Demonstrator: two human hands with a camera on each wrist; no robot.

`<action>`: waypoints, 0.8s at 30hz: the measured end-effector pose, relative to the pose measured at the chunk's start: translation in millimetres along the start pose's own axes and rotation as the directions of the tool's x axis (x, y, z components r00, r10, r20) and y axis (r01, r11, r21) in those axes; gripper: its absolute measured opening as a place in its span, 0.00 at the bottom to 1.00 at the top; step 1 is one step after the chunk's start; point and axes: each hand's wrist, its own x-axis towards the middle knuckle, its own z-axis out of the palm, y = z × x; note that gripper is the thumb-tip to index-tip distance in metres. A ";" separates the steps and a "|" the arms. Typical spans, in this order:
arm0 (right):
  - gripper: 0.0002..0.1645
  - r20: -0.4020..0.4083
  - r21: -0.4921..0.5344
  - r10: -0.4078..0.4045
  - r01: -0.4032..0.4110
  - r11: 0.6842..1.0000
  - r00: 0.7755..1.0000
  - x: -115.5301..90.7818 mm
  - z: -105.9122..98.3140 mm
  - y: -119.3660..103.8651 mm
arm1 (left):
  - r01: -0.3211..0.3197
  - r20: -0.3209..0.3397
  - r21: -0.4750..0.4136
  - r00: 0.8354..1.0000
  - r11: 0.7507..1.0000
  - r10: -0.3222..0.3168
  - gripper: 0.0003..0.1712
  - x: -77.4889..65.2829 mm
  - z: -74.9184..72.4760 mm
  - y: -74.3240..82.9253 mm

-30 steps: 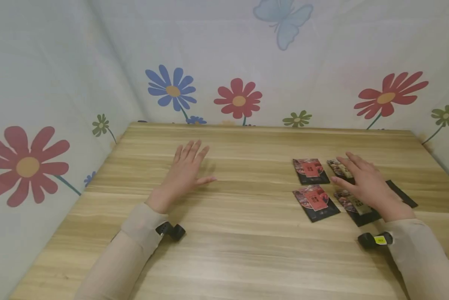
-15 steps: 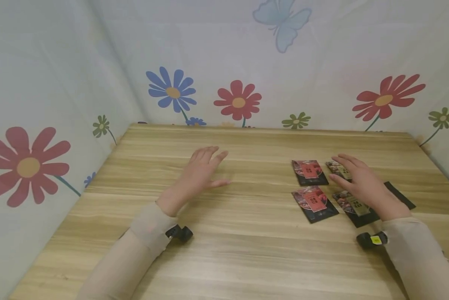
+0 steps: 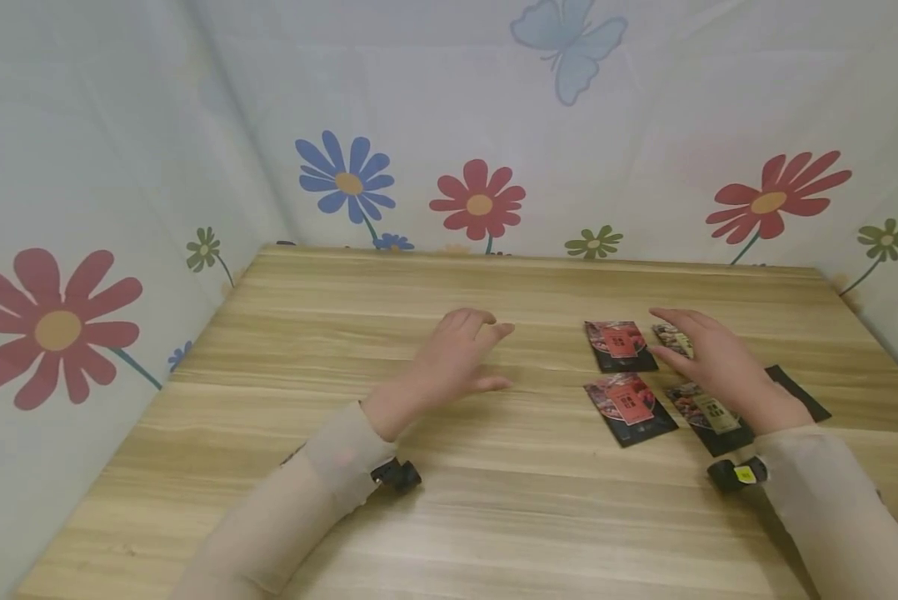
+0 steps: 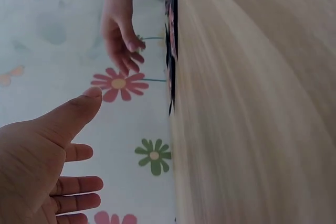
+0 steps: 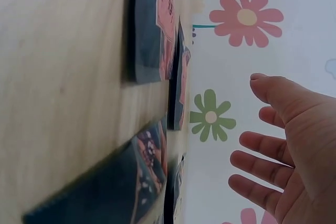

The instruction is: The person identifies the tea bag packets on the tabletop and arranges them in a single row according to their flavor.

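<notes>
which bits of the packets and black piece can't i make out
- Far tan-labelled packet: head view, partly covered by the right grip.
- Black piece: head view, full shape hidden by the same grip.
- Near red-labelled packet: right wrist view, cut off by the top edge.
- Label lettering: head view, too small and blurred.

Left packets [image 3: 632, 410]: black with red labels [image 3: 617, 341]. Right packets [image 3: 711, 418]: black with gold-tan labels [image 3: 715, 413]. Desk [image 3: 509, 525] is light brown, streaked wood grain. Curtain [image 3: 419, 92] is whitish, printed with red, blue, green flowers [image 3: 479, 205], pale-blue butterfly [image 3: 571, 48]. Sleeves [image 3: 831, 492]: beige.
</notes>
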 end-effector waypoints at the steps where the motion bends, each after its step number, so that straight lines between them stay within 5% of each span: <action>1: 0.37 0.002 0.000 -0.004 0.004 1.000 1.000 0.9 0.3 -1.0 | -0.008 0.004 0.002 1.000 1.000 0.008 0.42 1.4 0.8 2.7; 13: 0.28 0.018 -0.016 -0.087 0.088 0.996 0.996 11.1 5.5 -4.3 | -0.076 0.034 -0.098 0.996 0.992 0.080 0.38 22.4 8.6 39.8; 24: 0.28 0.044 -0.025 -0.111 0.112 0.993 0.993 20.3 9.1 -8.2 | 0.001 0.136 -0.086 0.991 0.996 0.010 0.35 41.3 20.2 83.4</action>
